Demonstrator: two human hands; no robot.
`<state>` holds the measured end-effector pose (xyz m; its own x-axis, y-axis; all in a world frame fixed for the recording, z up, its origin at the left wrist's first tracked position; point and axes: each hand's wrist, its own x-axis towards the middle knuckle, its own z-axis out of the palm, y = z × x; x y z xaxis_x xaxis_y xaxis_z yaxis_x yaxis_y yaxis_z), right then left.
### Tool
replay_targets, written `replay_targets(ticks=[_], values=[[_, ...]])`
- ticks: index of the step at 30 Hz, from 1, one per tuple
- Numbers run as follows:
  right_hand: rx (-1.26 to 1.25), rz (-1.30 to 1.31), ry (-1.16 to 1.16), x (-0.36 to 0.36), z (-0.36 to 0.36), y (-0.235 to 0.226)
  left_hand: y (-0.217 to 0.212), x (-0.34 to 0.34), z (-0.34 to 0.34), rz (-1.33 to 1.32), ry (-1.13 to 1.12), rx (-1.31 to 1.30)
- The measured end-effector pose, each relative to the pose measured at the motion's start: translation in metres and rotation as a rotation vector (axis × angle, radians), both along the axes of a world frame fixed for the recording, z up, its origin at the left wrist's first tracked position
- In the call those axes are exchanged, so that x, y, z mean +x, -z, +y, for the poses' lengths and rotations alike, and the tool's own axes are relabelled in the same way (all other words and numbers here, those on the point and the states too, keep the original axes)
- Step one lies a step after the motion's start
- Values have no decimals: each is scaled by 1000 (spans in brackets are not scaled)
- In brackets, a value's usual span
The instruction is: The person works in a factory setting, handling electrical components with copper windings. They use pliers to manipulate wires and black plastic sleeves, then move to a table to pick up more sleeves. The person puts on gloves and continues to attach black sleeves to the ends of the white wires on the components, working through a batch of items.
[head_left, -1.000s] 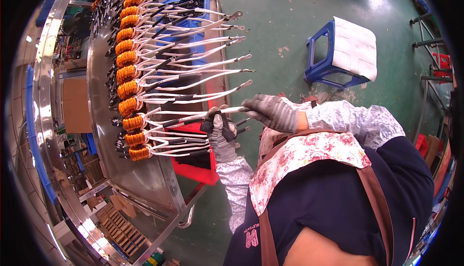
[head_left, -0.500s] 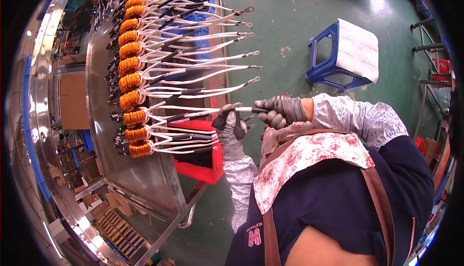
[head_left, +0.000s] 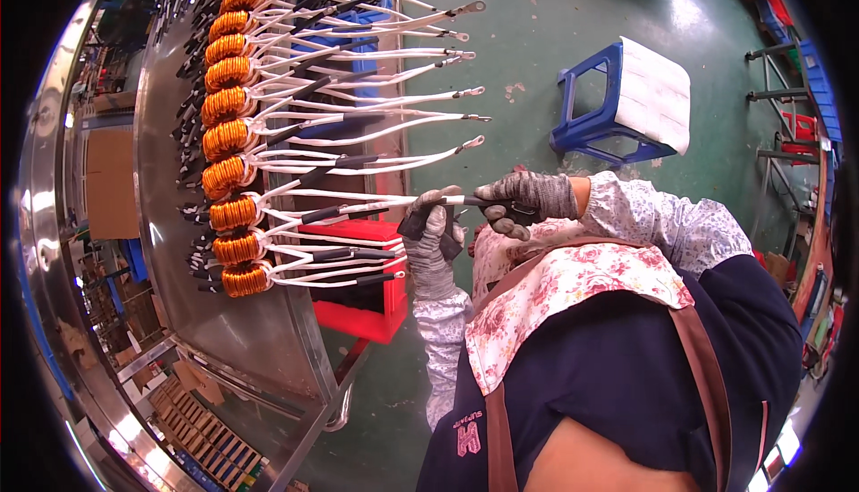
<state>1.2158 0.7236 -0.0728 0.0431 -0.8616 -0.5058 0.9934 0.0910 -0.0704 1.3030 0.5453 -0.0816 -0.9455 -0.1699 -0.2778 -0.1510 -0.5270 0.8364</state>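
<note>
My left hand, in a grey glove, is closed around a white cable close to its free end. Black tube pieces are also tucked in that hand. My gloved right hand pinches a black sleeve on the same cable, just to the right of the left hand. The cable's tip is hidden by the right hand. The cable runs left to a row of orange copper-wound ring coils on a metal bench. Other white leads stick out rightward, several with metal ring lugs.
A red bin sits below the nearest leads, and blue bins lie under the farther ones. The metal bench extends along the left. A blue stool with a white cover stands on the green floor. Racks line the far right.
The black sleeve and my right hand are slightly nearer my left hand, so less white cable shows between them. The coils and bench appear a little farther left in the view.
</note>
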Motion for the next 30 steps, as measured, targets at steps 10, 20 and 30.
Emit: replay_targets(ticks=[10, 20, 30], values=[[71, 45, -36, -10, 1, -13, -20, -4, -6, -131, -17, -68], [104, 1838, 14, -43, -7, -4, -23, -6, 13, -148, -164, -105], [42, 1860, 34, -48, -3, -15, -7, -24, 50, -61, -102, -205]])
